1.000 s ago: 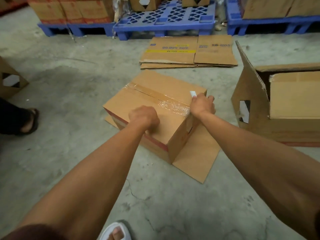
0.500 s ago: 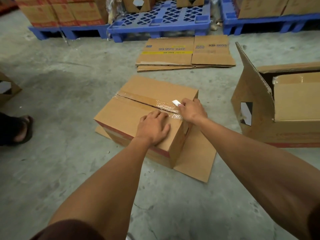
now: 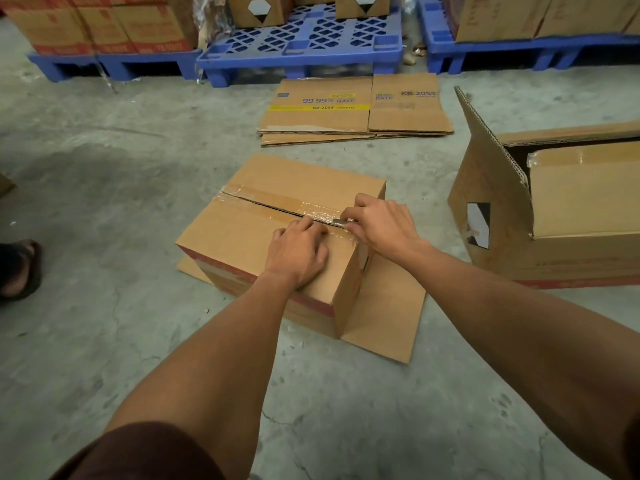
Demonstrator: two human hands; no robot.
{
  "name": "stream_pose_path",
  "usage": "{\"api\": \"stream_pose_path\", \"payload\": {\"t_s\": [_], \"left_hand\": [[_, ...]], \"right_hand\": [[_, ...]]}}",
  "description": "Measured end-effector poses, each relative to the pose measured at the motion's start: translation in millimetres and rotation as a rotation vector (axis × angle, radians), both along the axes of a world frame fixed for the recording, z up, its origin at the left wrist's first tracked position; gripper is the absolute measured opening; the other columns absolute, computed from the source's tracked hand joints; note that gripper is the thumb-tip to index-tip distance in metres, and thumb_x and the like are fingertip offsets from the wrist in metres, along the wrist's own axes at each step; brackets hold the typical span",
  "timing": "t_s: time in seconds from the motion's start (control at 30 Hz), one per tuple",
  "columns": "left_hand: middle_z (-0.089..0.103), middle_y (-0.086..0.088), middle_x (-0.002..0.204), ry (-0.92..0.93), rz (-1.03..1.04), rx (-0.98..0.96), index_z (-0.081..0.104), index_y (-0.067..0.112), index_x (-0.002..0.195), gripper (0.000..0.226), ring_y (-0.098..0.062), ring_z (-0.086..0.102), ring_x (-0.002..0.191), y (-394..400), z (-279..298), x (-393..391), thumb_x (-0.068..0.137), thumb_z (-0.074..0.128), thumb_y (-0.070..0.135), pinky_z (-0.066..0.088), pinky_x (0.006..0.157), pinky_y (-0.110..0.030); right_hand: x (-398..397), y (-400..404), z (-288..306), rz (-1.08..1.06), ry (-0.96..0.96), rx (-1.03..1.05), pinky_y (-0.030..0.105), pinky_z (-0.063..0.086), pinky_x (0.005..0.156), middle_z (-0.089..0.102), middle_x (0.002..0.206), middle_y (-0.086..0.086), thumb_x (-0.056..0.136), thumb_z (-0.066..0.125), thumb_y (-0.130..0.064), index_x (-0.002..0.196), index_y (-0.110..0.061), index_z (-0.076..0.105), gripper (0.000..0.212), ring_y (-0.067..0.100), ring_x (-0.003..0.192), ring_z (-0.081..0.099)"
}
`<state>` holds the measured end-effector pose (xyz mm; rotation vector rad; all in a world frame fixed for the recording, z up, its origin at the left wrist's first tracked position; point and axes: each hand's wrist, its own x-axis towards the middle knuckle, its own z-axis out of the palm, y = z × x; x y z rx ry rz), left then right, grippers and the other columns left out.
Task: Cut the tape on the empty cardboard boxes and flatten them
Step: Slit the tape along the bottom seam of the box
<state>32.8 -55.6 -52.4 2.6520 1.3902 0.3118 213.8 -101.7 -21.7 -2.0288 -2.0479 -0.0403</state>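
A brown cardboard box [image 3: 242, 233] lies on the concrete floor in front of me, its top seam covered by clear tape [image 3: 311, 207]. The seam shows a dark slit along its far part. My right hand [image 3: 384, 221] is shut on a small cutter [image 3: 341, 221] whose metal tip rests on the tape near the box's near-right end. My left hand [image 3: 298, 252] lies palm down on the near top flap, fingertips beside the cutter. A loose flap [image 3: 384, 313] of the box lies flat on the floor at the right.
Flattened boxes [image 3: 353, 109] lie stacked behind. An open box [image 3: 561, 216] with a raised flap stands at the right. Blue pallets [image 3: 301, 46] with cartons line the back. Another person's sandalled foot [image 3: 19, 271] is at the left edge.
My right hand has drawn the cutter along the taped seam toward me. My left hand went from a fist to flat on the flap, then slid up beside the cutter.
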Motion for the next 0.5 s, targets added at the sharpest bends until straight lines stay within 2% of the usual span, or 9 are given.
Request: {"api": "stream_pose_path", "payload": {"t_s": [0.3,0.5], "left_hand": [[0.055,0.001,0.118,-0.007,0.008,-0.018,0.06,0.025,0.125,0.037,-0.021,0.047,0.118,-2,3,0,0.09,0.049,0.028,0.035,0.096,-0.039],[0.054,0.002,0.117,-0.025,0.035,-0.007,0.06,0.023,0.122,0.034,-0.02,0.048,0.117,-6,2,4,0.09,0.048,0.027,0.035,0.096,-0.04]], "right_hand": [[-2,-7,7,0.019,-0.063,-0.026,0.031,0.033,0.062,0.055,0.102,-0.002,0.098,0.053,-0.039,0.119,-0.036,0.068,0.026,0.028,0.09,0.063],[4,-3,11,0.002,-0.003,-0.085,0.031,0.032,0.065,0.053,0.094,-0.008,0.091,0.063,-0.031,0.108,-0.034,0.073,0.02,0.026,0.096,0.062]]}}
